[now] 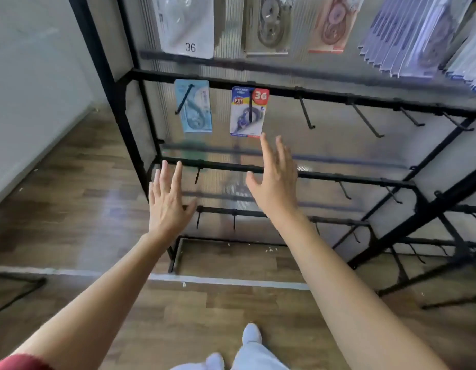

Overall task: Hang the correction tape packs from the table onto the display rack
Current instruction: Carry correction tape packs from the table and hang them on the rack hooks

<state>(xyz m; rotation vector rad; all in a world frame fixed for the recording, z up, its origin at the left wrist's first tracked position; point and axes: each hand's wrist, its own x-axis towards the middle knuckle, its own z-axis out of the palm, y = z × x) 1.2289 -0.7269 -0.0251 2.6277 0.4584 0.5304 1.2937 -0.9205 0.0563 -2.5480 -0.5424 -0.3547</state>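
Meanwhile, at the black display rack (122,110), a person stands with both arms stretched toward the middle rail, holding nothing. The left hand (166,201), at centre left of the frame, and the right hand (275,182), at centre, both have their fingers straight and spread. The right fingertips (263,137) come just under the lower corner of a correction tape pack marked 36 (247,113); whether they touch it cannot be told. That pack and a light-blue pack (195,108) to its left each hang from a peg through the top of the card, faces outward so shoppers can read them. Empty pegs (306,113) run along the rail toward the right edge, apparently awaiting stock, while fuller rows of packs (188,25) fill the top of the frame. The table is out of view, so any packs waiting there cannot be seen.
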